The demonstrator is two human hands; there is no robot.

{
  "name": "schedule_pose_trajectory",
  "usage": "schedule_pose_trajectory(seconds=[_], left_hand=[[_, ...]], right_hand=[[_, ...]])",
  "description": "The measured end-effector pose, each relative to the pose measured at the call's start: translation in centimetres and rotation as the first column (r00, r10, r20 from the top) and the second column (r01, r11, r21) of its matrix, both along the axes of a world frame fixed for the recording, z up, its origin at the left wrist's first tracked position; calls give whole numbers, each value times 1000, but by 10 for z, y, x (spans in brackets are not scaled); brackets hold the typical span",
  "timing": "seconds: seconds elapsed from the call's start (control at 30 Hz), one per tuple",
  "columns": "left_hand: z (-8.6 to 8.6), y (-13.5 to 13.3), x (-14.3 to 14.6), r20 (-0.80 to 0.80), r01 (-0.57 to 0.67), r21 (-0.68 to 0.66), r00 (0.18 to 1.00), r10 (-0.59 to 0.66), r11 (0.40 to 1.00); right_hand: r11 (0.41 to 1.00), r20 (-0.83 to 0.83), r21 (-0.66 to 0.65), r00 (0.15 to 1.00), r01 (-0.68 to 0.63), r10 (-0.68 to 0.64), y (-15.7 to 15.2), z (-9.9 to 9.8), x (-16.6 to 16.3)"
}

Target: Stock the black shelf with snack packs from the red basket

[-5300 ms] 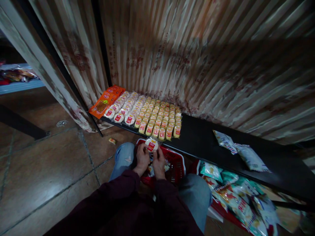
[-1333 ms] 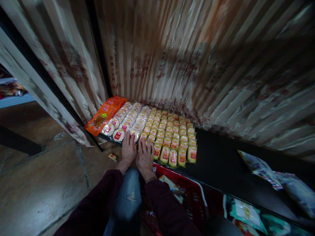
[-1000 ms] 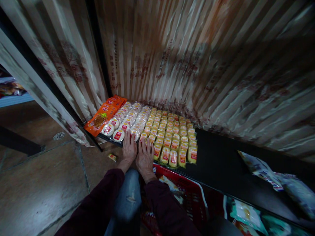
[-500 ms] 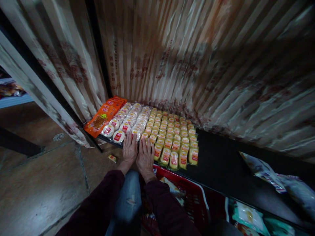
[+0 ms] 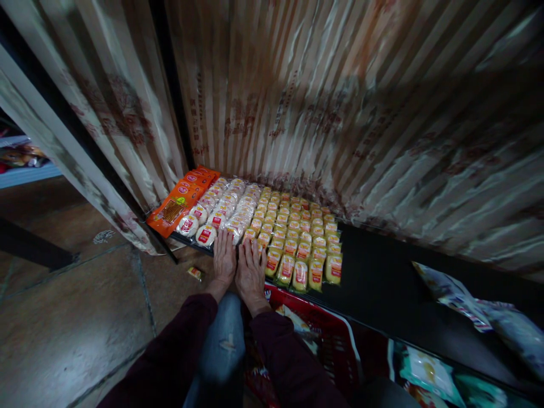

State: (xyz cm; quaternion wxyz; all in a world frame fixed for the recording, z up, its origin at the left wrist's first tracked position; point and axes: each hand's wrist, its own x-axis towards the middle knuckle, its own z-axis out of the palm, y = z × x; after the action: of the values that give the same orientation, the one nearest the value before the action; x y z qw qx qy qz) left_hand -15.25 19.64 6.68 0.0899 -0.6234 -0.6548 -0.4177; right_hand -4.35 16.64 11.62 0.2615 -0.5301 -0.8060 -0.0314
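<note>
My left hand (image 5: pixel 224 259) lies flat with fingers stretched out at the front of the rows of white, round wrapped cakes (image 5: pixel 206 234). Beside it, my right hand (image 5: pixel 250 275) rests with its fingers extended over the front of the yellow wrapped cakes (image 5: pixel 300 275). Both hands touch the packs at the shelf's front edge, and the pieces under the fingers are partly hidden. The white and yellow cakes stand in close rows on the black shelf (image 5: pixel 378 272). Left of them lie flat orange snack bags (image 5: pixel 174 209).
Crinkled striped paper (image 5: pixel 272 85) lines the back and left side. Silvery-blue bags (image 5: pixel 459 297) lie on the shelf's right part. Below the front edge stands a red basket (image 5: pixel 340 340) with packs inside. A small wrapped piece (image 5: pixel 195 273) lies on the tiled floor (image 5: pixel 85 317).
Both hands stay in nearly the same place at the front of the rows. The right hand's fingers have shifted very slightly; the cakes look unmoved.
</note>
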Motion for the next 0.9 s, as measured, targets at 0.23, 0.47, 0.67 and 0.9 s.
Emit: schedule_pose_trajectory(seconds=[0.23,0.47,0.67,0.9], left_hand=[[1,-3,-3,38,41,-34,999,-39,999],[16,-13,1,12,-112,-11,994,112,994],[18,-22,-2,87,-340,-2,937,339,940],[3,-15,-17,125,-316,-74,938,323,946]], right_hand=[[998,0,16,998,-55,55,-8,4,3],[994,-18,45,995,-98,99,-15,6,8],[990,-19,28,990,-137,137,-18,8,7],[989,-6,48,990,-142,143,0,13,-17]])
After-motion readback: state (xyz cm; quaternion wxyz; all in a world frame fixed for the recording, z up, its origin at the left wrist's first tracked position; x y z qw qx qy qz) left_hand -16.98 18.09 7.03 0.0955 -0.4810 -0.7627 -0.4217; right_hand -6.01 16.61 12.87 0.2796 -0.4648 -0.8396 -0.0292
